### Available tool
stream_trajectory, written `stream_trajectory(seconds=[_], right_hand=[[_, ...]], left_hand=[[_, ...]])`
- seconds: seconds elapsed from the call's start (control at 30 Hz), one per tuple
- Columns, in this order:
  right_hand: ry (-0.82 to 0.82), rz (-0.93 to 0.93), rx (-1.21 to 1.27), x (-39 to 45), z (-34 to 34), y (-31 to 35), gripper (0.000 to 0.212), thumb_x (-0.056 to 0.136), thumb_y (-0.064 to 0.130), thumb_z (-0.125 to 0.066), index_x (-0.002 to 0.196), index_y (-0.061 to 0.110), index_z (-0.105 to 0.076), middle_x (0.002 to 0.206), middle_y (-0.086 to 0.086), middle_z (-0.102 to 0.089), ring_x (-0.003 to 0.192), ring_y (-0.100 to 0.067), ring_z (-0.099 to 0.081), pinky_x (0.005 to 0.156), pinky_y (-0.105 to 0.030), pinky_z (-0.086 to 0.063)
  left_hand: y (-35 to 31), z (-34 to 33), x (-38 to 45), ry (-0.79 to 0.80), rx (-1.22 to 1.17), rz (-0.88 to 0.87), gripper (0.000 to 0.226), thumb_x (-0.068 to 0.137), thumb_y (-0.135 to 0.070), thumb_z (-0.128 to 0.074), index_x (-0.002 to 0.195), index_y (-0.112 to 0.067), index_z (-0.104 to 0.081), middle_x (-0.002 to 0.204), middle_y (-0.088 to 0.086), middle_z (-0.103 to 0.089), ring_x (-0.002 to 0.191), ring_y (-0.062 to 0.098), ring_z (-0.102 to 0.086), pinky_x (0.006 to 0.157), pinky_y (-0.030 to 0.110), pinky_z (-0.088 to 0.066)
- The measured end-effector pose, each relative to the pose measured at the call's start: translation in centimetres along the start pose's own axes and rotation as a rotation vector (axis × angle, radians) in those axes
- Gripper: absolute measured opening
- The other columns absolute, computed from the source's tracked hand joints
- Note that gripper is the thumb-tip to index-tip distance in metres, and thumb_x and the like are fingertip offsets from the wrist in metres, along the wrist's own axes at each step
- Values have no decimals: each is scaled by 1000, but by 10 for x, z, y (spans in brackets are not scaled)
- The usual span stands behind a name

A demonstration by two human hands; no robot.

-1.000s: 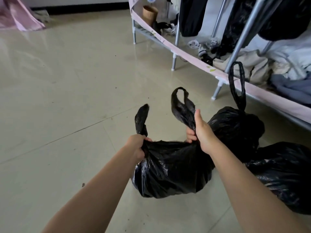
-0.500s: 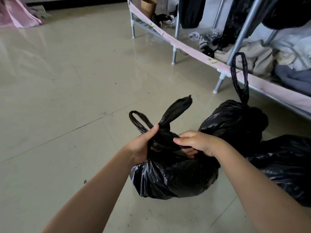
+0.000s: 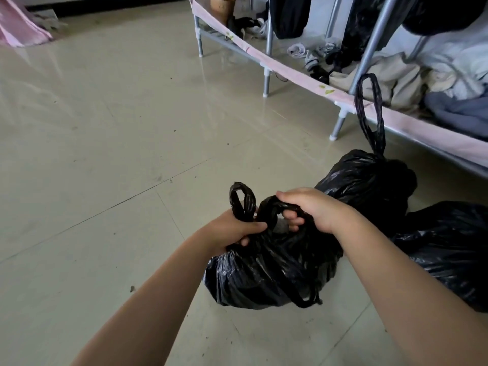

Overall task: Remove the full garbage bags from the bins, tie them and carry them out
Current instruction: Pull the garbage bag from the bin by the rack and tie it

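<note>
We clamp our left hand [image 3: 232, 228] and right hand [image 3: 311, 210] on the crossed handles of the garbage bag [image 3: 264, 273], which sits directly beneath them on the floor [image 3: 105, 154]. Pulling unevenly could slip the knot or tear the thin plastic.

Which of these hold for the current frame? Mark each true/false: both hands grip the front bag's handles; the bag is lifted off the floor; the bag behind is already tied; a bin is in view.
1. Both hands grip the handles of the front bag. True: left hand and right hand each hold one.
2. The bag is lifted. False: it rests on the floor.
3. The bag behind is tied. True: loop upright.
4. A bin is in view. False: none shows.
</note>
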State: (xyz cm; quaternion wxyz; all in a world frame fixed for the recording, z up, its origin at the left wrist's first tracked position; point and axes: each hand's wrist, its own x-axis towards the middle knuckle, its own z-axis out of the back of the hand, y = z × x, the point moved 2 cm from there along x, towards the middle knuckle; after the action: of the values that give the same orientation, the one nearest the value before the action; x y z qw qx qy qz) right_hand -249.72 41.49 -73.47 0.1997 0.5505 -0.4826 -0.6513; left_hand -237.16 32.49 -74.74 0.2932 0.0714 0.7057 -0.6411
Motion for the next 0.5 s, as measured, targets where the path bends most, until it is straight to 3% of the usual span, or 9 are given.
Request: stream_trajectory(seconds=[0.07,0.2,0.33,0.4,0.5], right_hand=[[40,57,-49,-5,-1,9,40,97,18,-39,58,10,-41,36,4,-44,29,-8,-32,41,-21,-35],[50,100,-141,-12,3,19,36,98,19,-37,68,8,-53,45,1,-56,33,-8,-41,42,-19,-39],[-53,62,-78,-11,6,20,27,98,20,-36,84,14,-59,63,-4,-63,49,-17,-56,55,-25,-46],[-160,46,-163,-9,10,20,23,97,27,-38,88,20,-58,78,-5,-59,61,-23,-52,61,-28,-41],[-252,48,8,-8,13,19,21,98,31,-34,101,16,-49,75,-3,-58,47,-13,-56,47,-24,-43]], left_hand=[[-6,1,-1,-46,53,-6,25,92,1,-49,76,-18,-51,38,-9,-53,25,-1,-43,33,7,-29],[-21,8,1,-317,-133,-130,35,90,14,-41,68,-12,-49,63,6,-54,30,2,-55,32,8,-38],[-28,15,6,-540,-351,-350,44,86,19,-39,65,-15,-57,64,0,-61,60,9,-60,61,18,-50],[-32,11,5,-493,-500,-424,44,88,19,-35,67,-13,-56,76,-3,-63,75,12,-59,73,23,-48],[-33,8,3,-326,-835,-427,50,87,21,-24,57,-7,-54,85,6,-62,85,19,-58,78,29,-48]])
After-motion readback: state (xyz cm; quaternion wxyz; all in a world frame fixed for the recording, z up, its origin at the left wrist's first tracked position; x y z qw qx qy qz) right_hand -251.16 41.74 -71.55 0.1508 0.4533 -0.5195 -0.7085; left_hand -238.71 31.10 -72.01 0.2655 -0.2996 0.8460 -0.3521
